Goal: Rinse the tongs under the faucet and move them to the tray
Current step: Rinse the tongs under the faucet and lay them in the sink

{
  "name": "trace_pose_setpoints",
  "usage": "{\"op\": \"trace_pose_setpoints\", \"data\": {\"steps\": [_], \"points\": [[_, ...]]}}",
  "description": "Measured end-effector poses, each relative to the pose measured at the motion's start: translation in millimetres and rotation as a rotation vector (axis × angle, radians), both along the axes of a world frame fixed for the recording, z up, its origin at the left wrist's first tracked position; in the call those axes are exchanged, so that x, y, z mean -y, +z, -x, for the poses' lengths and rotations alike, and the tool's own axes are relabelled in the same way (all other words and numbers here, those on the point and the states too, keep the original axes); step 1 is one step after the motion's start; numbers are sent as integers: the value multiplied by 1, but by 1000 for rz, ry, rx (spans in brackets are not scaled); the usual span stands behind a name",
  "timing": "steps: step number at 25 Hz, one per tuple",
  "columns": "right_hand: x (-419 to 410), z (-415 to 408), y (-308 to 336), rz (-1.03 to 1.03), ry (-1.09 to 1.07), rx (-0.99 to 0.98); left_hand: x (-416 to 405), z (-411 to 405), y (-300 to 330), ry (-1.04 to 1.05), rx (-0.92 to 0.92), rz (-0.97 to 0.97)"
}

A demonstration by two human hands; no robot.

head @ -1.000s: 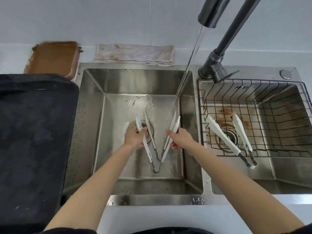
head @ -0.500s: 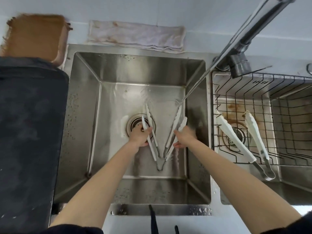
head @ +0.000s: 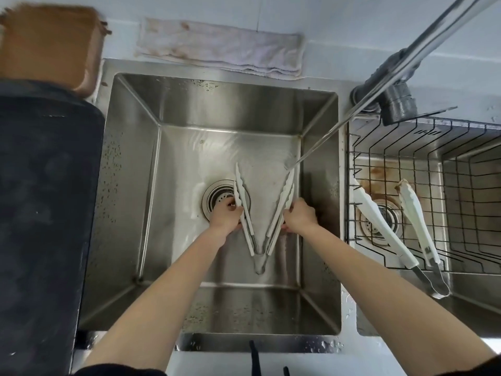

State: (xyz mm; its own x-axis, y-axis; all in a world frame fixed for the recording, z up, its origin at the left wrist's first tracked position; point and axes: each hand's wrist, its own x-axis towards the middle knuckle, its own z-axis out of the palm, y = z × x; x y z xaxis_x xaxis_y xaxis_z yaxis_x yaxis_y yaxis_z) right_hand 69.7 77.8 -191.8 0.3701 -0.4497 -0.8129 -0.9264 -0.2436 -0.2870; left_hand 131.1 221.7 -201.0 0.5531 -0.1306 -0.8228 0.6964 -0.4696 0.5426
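With the white tongs [head: 261,221] splayed in a V over the left sink basin [head: 225,109], hinge near and tips far, I note left hand [head: 227,217] and right hand [head: 299,217] each gripping one arm, the water stream [head: 320,143] striking the right tip, and the wire tray [head: 447,169] lying right, nearer the right hand.

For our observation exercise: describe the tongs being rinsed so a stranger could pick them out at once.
Find the left sink, the one with water running into it. The tongs are held above its drain, spread in a V, the left hand and right hand each gripping an arm. The other tongs lie untouched in the wire basket.
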Motion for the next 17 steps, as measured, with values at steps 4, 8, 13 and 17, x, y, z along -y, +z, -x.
{"op": "trace_pose_setpoints", "data": {"steps": [4,8,13,17], "points": [[-4,0,14,23,75,-4,0,0,10,-84,33,-31],[-10,-2,31,-21,111,30,-3,-4,25,-225,142,-85],[-18,-1,62,28,228,141,-4,-9,57,-519,258,-156],[-20,4,92,158,378,263,-1,-4,92,-692,393,-170]]}}
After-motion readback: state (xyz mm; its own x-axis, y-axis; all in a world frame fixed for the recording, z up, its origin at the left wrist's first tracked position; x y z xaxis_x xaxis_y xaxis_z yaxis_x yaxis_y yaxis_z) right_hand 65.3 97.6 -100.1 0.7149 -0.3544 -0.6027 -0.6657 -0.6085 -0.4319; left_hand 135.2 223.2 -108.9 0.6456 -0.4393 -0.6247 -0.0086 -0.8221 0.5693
